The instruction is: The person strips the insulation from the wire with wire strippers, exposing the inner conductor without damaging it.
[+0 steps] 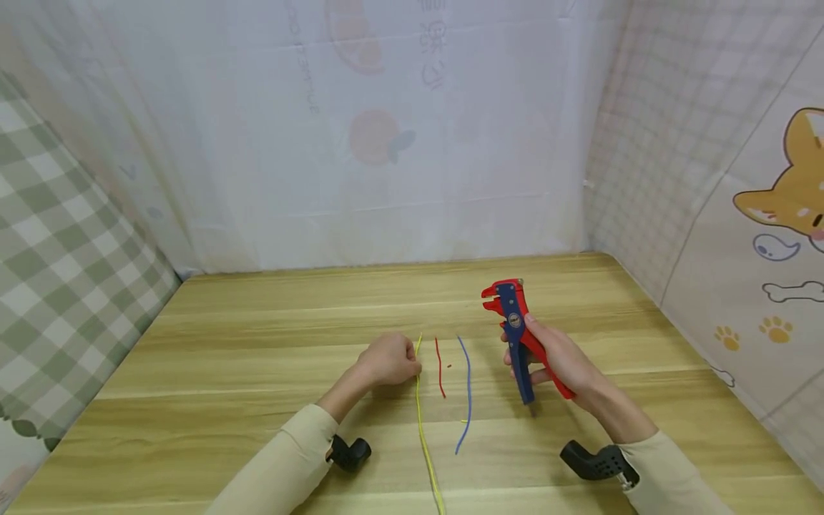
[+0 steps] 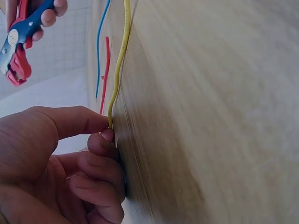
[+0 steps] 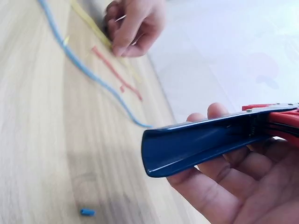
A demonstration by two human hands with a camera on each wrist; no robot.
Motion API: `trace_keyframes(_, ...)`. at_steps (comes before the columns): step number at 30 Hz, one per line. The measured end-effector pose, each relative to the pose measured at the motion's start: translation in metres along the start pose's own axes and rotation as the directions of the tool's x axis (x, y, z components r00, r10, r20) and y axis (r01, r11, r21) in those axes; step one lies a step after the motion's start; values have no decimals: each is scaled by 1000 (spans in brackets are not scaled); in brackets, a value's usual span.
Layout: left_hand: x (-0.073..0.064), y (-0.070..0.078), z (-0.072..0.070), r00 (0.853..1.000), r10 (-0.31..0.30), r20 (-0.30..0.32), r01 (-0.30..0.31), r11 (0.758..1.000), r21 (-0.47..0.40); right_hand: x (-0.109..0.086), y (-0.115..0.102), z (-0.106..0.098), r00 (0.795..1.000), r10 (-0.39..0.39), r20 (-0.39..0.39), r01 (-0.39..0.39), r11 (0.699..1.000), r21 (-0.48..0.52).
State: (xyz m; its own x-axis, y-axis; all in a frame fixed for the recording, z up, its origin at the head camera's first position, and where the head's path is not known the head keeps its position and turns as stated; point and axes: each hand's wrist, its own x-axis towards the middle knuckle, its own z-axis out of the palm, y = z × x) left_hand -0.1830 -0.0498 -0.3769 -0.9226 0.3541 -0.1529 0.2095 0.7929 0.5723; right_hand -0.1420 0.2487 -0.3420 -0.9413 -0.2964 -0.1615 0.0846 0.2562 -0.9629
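Observation:
My left hand (image 1: 389, 360) rests low over the table and pinches a long yellow wire (image 1: 421, 422) near its far end, between thumb and forefinger. From there the wire runs toward the near table edge. In my right hand (image 1: 566, 361) I grip a wire stripper (image 1: 514, 320) with red and dark blue handles, raised above the table with its head pointing away from me. A short red wire (image 1: 440, 368) and a longer blue wire (image 1: 469, 386) lie between my hands. The right wrist view shows the hollow blue handle (image 3: 201, 144) close up.
Small scraps lie about: a red bit (image 1: 449, 366), a yellow bit (image 1: 463, 421) by the blue wire, and a blue piece of insulation (image 3: 87, 212). The wooden table (image 1: 193, 400) is bounded by hanging cloth (image 1: 257, 179) at the back and sides.

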Motion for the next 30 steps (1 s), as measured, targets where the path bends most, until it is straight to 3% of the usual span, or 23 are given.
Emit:
trace_keyframes(3, 7, -13, 6, 1000, 27, -3, -27, 1000, 5, -1, 0, -3, 1000, 4, 31, -5, 999, 38)
trace_keyframes(9, 3, -13, 3, 999, 38, -6, -38, 999, -13, -1, -1, -6, 997, 7, 78, -13, 997, 75)
trace_keyframes(10, -1, -8, 0, 1000, 30, -3, -30, 999, -39, -1, 0, -6, 997, 11, 74, -16, 998, 68)
trace_keyframes(14, -6, -13, -2, 999, 29, -15, -31, 991, -127, 0, 2, -5, 998, 40, 40, -41, 999, 23)
trace_keyframes(18, -12, -21, -5, 1000, 1, 0, -1, 973, -231, 1, 4, 0, 996, 81, -41, -85, 990, -109)
trace_keyframes(21, -15, -25, -7, 1000, -17, 13, 20, 955, -297, 2, 6, 3, 988, 85, -129, -118, 954, -276)
trace_keyframes(26, -18, -30, -8, 1000, -28, 14, 31, 936, -350, 4, 12, 5, 973, 31, -230, -150, 841, -519)
trace_keyframes(30, -18, -34, -7, 999, -30, 15, 33, 925, -378, 5, 17, 6, 967, 0, -253, -163, 766, -622)
